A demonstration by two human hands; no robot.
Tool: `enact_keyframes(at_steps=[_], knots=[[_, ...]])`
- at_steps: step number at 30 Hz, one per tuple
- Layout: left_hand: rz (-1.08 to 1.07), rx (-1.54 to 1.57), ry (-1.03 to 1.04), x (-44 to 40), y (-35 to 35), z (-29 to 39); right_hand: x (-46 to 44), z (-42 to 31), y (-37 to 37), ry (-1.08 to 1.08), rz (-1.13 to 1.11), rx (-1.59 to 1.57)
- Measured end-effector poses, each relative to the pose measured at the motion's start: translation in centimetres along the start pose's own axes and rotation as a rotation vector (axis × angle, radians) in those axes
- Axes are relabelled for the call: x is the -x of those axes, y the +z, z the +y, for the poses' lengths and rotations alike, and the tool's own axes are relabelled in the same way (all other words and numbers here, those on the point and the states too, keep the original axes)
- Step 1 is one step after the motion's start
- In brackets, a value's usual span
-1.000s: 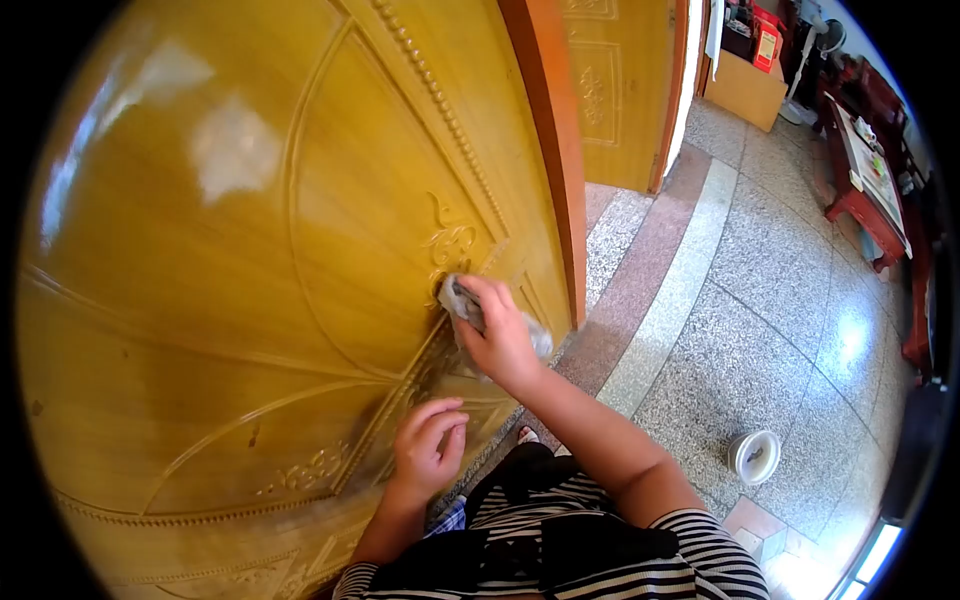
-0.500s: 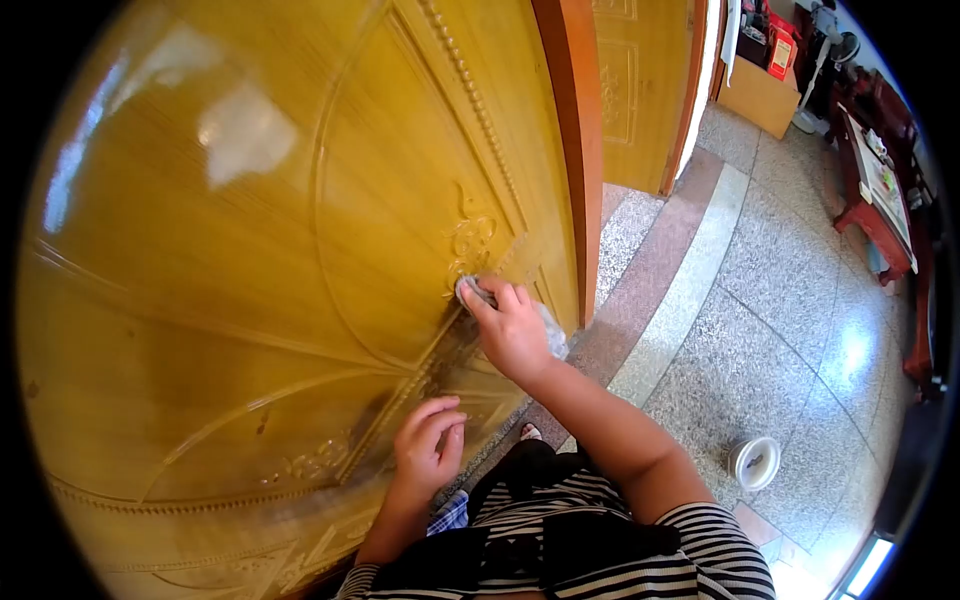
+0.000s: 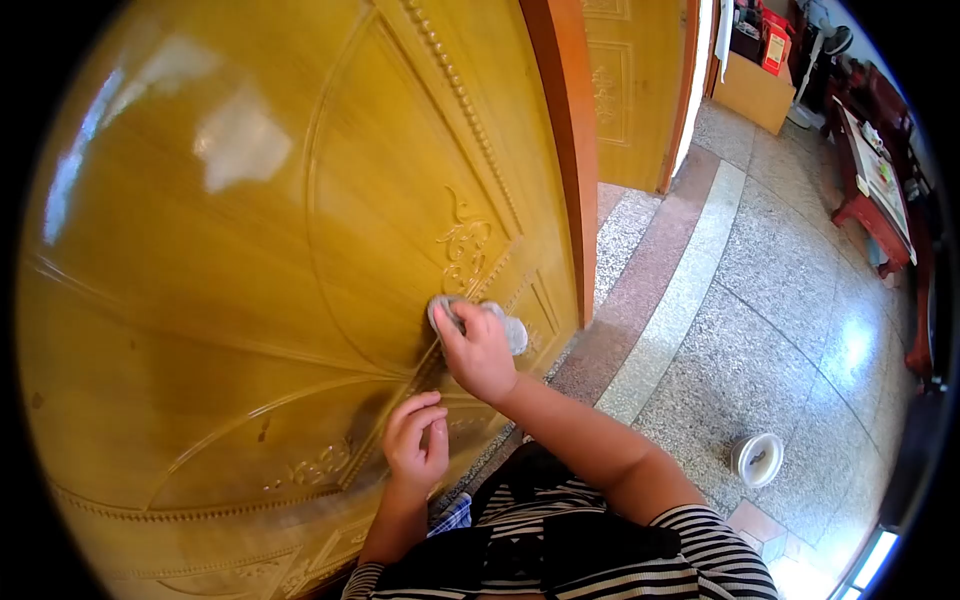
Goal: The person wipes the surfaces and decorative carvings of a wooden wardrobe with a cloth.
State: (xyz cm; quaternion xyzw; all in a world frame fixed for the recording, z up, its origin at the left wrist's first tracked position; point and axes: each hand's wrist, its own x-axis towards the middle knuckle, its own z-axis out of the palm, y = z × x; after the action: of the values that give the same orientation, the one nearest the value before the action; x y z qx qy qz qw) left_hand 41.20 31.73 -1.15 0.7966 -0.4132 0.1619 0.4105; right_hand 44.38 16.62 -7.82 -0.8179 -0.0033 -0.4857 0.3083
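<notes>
My right hand (image 3: 482, 358) presses a bunched greyish cloth (image 3: 516, 336) against the glossy yellow-brown wooden door (image 3: 220, 290). Its fingers are closed round the cloth, and folds stick out on both sides of the hand. The cloth touches the door near a beaded moulding, just below a raised scroll carving (image 3: 466, 245). Lower down and to the left, my left hand (image 3: 416, 445) hovers close to the door surface. Its fingers are loosely bent, the thumb stands apart, and nothing is in it.
A reddish-brown wooden edge (image 3: 568, 150) runs along the door's right side. On the speckled stone floor (image 3: 770, 300) stands a white bucket (image 3: 757, 461), to my right. Farther off are a dark red low table (image 3: 878, 190), a cardboard box (image 3: 750, 92) and a fan (image 3: 838, 40).
My right hand and the cloth have slid left and slightly down along the door, away from the scroll carving. My left hand has shifted slightly left.
</notes>
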Motion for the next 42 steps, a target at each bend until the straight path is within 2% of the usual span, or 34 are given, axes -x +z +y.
enact_keyframes(at_steps=[1,3,5,11,13,17,19,21,22,25,27,29,31,32,34,37,39,41,42], knots=[[-0.001,0.006,0.001,-0.1,0.1,0.0,1.3,0.5,-0.2,-0.015,-0.107,-0.004],[-0.005,0.009,0.007,-0.4,0.1,0.0,1.8,1.1,-0.8,-0.004,-0.118,0.012],[0.003,0.007,-0.011,-0.6,0.0,0.2,1.7,1.1,-1.0,0.234,-0.052,0.040],[0.052,0.004,0.027,-1.0,-0.3,-0.6,0.4,0.2,0.0,0.095,0.053,-0.026],[0.070,-0.010,0.031,-1.6,-0.4,-0.4,1.3,0.5,-0.6,0.007,-0.111,-0.003],[0.084,-0.042,0.041,-1.9,-1.2,-1.0,1.0,1.3,-0.1,0.070,-0.068,-0.082],[0.081,-0.063,0.068,-1.8,-1.7,-1.4,0.6,1.7,-0.7,-0.020,-0.087,-0.021],[0.223,-0.030,0.065,-1.6,-1.8,-1.7,0.9,2.1,-0.7,-0.049,-0.065,-0.024],[0.151,-0.043,0.096,-1.2,-2.5,-2.1,1.2,2.0,-0.5,-0.012,-0.073,0.000],[0.219,-0.054,0.024,-0.8,-2.9,-2.0,1.2,0.2,0.3,0.063,-0.081,-0.037],[0.219,-0.044,0.029,-0.9,-3.0,-2.1,0.3,-1.2,0.5,0.009,-0.068,-0.173],[0.361,0.033,0.099,-1.3,-2.7,-1.9,-2.1,-3.0,-0.3,-0.023,-0.069,-0.188],[0.331,0.003,0.120,-1.4,-3.1,-1.7,-5.0,-4.6,-0.7,-0.143,0.070,-0.243],[0.345,-0.016,0.164,-1.5,-3.2,-1.5,-4.9,-4.9,-0.4,-0.136,0.072,-0.237],[0.362,-0.029,0.243,-1.8,-3.3,-1.8,-4.2,-4.8,0.2,-0.190,-0.072,-0.261],[0.411,-0.029,0.267,-1.9,-2.9,-1.9,0.3,-2.6,0.7,-0.296,-0.155,-0.174],[0.378,-0.030,0.267,-1.9,-2.8,-1.7,2.5,-0.2,0.4,-0.312,-0.172,-0.103],[0.307,-0.156,0.260,-2.0,-3.0,-1.7,3.0,2.5,-0.7,-0.363,-0.281,0.002],[0.304,-0.148,0.266,-2.1,-3.1,-1.9,2.2,3.7,-1.3,-0.189,-0.573,0.084]])
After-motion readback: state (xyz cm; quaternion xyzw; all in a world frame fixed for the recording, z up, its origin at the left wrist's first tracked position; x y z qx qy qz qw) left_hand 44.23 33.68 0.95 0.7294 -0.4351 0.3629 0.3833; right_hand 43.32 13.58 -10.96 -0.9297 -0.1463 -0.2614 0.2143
